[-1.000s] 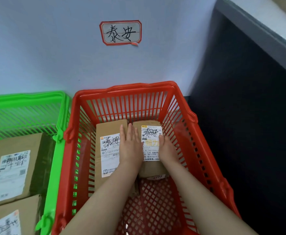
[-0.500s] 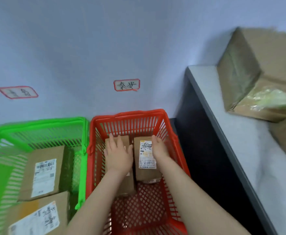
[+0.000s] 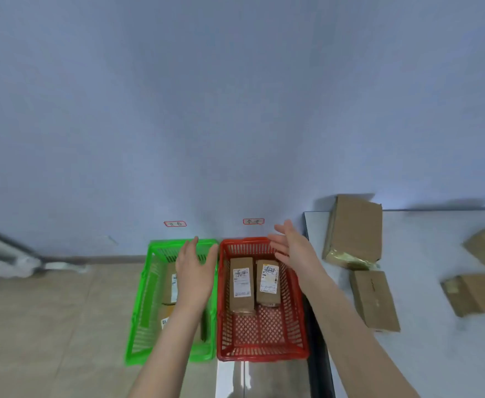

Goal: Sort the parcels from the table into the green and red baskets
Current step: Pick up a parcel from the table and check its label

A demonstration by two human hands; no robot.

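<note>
I'm between parcels: left hand [image 3: 194,265] and right hand [image 3: 290,248] hover open and empty over green basket [image 3: 166,242] and red basket [image 3: 264,356]. Next I'd grasp the nearest tabletop parcel [image 3: 375,300].

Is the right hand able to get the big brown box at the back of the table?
Probably yes. The right hand is open and empty, hovering near the edge of the table, and nothing lies between it and the big box.
</note>
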